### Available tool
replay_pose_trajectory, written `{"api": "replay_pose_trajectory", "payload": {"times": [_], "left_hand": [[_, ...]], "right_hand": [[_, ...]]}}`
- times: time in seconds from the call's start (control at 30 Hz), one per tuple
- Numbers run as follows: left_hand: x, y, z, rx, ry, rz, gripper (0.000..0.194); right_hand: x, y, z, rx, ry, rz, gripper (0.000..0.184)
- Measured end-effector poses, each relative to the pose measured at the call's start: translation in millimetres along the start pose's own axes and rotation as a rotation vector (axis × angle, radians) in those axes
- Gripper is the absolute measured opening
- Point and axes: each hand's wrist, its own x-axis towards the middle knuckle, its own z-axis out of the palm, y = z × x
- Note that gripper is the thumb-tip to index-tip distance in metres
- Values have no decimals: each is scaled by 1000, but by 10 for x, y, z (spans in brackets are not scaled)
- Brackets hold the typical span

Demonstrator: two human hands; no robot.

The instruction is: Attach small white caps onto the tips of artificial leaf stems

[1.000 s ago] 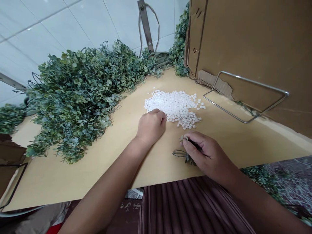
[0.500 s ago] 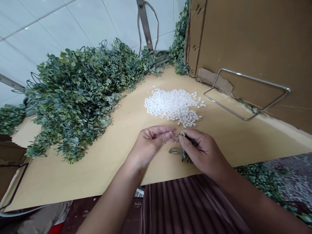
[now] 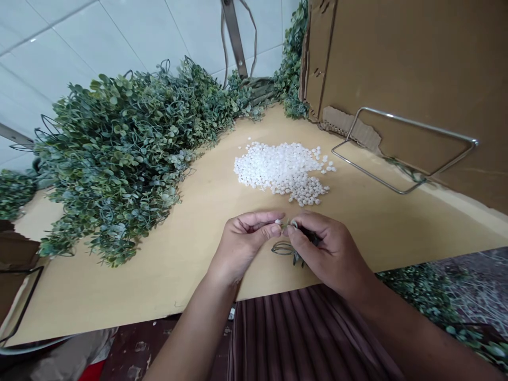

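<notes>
On the near side of the white bead pile (image 3: 278,166), our left hand (image 3: 244,237) pinches a single bead (image 3: 278,222) between thumb and forefinger. Also before the pile, our right hand (image 3: 329,243) is curled around a green sprig (image 3: 297,258). Left of the pile we see a leafy heap (image 3: 127,143).

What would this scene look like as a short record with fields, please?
Left hand: pinches a small white piece at the fingertips
Right hand: holds a green sprig, close beside the left
White pieces: heaped on the tan tabletop, beyond both hands
Foliage: large pile, left of the heap
Metal wire frame: right of the heap, near brown cardboard
</notes>
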Motion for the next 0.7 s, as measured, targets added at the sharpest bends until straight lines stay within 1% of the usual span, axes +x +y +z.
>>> {"api": "replay_pose_trajectory", "payload": {"times": [0.17,0.3,0.7], "left_hand": [[17,10,0,8,-23,-9,21],[41,29,-6,53,-11,-15,23],[6,13,12,123,-4,50,20]], "right_hand": [[14,-4,7,-1,9,-32,27],[14,6,5,-13,10,-47,27],[-10,0,-6,-36,26,-55,23]]}}
